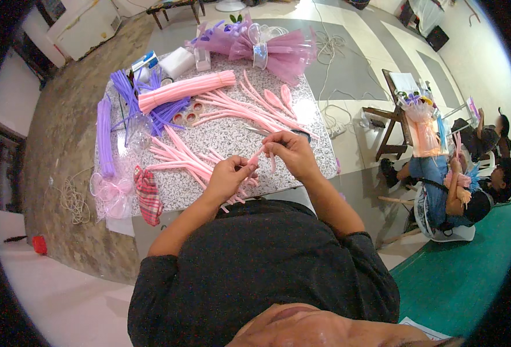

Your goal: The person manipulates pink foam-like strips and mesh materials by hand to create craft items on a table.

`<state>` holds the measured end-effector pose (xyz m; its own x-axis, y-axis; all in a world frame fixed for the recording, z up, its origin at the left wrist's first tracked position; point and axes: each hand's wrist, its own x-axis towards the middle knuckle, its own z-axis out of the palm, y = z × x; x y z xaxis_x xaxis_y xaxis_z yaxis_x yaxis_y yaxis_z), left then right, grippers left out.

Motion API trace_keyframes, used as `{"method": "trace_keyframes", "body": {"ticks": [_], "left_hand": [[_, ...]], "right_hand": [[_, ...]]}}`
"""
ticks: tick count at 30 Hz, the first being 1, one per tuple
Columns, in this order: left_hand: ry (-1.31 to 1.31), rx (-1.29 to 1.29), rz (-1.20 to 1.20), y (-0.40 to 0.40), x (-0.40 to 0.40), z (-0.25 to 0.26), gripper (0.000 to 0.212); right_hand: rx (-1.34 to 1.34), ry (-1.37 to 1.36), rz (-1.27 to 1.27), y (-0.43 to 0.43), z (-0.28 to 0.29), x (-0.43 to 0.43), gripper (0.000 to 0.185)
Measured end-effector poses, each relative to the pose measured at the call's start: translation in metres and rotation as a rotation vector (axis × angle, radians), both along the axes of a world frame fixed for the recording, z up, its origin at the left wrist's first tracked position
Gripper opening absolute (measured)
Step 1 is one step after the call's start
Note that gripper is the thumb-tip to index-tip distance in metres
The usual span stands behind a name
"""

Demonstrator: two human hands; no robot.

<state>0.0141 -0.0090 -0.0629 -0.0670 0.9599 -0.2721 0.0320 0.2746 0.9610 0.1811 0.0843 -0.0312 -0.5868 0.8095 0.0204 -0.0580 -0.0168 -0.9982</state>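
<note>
A light pink pipe cleaner piece [253,160] is held between my two hands above the table's front edge. My left hand [233,173] pinches its lower part between thumb and fingers. My right hand [291,152] grips the upper end, and a short bent tail hangs below those fingers. Loose pink pipe cleaners [182,158] lie to the left, partly under my left hand. Beyond my right hand are more pink stems [238,108], two finished pink petal shapes [277,99] and scissors [255,129], partly covered by stems.
On the speckled table [203,130] lie a banded pink bundle [186,91], purple pipe cleaners [106,139], tape rolls [190,117], a plaid cloth item [148,195] and a mauve-wrapped bouquet [260,47]. At right, people sit near a wooden stand [390,117]. Cords [75,199] lie on the floor.
</note>
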Motion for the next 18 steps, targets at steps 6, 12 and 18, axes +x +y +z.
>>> {"method": "trace_keyframes", "body": {"ticks": [6,12,18], "left_hand": [[-0.003,-0.018,-0.027,-0.002,0.003,0.008,0.028],[-0.056,-0.005,0.034,-0.003,0.004,0.008,0.026],[-0.229,-0.107,0.111,-0.003,0.001,0.011,0.023]], "right_hand": [[0.096,-0.178,0.093,0.002,-0.002,-0.001,0.014],[0.14,-0.199,0.089,-0.009,-0.016,-0.007,0.016],[0.002,-0.053,0.019,-0.019,-0.02,-0.009,0.019]]}}
